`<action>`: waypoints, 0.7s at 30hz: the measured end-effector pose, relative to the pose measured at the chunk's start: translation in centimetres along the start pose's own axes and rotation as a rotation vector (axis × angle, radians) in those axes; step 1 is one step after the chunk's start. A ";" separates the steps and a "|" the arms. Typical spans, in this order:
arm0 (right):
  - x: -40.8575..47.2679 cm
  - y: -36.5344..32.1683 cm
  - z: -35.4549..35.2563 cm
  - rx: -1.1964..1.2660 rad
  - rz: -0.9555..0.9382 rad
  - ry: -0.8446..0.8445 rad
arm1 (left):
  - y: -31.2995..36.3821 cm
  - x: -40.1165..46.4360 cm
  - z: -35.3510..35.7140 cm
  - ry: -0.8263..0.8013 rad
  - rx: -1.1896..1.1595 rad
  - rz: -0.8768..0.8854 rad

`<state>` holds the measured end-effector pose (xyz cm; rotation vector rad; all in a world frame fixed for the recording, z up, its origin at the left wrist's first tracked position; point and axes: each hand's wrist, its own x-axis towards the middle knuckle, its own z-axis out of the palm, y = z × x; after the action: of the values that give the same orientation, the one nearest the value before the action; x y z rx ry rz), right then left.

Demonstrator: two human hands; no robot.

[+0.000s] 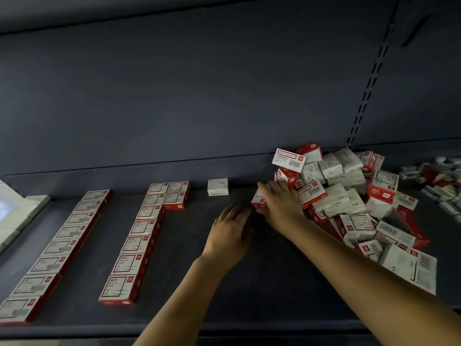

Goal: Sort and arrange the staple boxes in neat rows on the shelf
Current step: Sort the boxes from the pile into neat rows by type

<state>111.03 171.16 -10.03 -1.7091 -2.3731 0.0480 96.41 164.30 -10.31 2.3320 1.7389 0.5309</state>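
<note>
On the dark shelf [262, 283] lie two rows of red-and-white staple boxes: a long row [59, 248] at the left and a second row [139, 243] in the middle with a short extra column [177, 196] at its far end. One white box [217, 187] stands alone near the back. A loose pile of red and white boxes [349, 203] fills the right. My right hand [279, 203] grips a red-and-white box [258, 199] at the pile's left edge. Just left of it my left hand [230, 233] hovers with relaxed fingers, holding nothing.
The shelf's back panel [199, 96] rises close behind the boxes, with a slotted upright [369, 88] at the right. More mixed small boxes [439, 183] lie beyond the pile at the far right. A pale object [17, 216] sits at the left edge.
</note>
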 end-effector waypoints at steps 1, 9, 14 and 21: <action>-0.3 0.1 -0.1 0.038 -0.015 0.025 | -0.1 -0.1 0.1 0.032 -0.040 0.004; -6.4 -0.5 -0.9 0.644 0.016 0.265 | 1.1 -1.6 0.0 0.232 -0.729 -0.316; -9.9 -1.9 -1.6 0.840 -0.059 0.174 | 2.6 -2.4 -1.4 0.005 -1.283 -0.502; -10.7 -2.8 1.1 1.004 0.031 0.267 | 1.7 -3.5 -1.4 0.019 -1.586 -0.561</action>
<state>111.40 160.27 -12.31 -1.1401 -1.6377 0.8028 96.45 160.39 -8.99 0.7068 1.0451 1.1670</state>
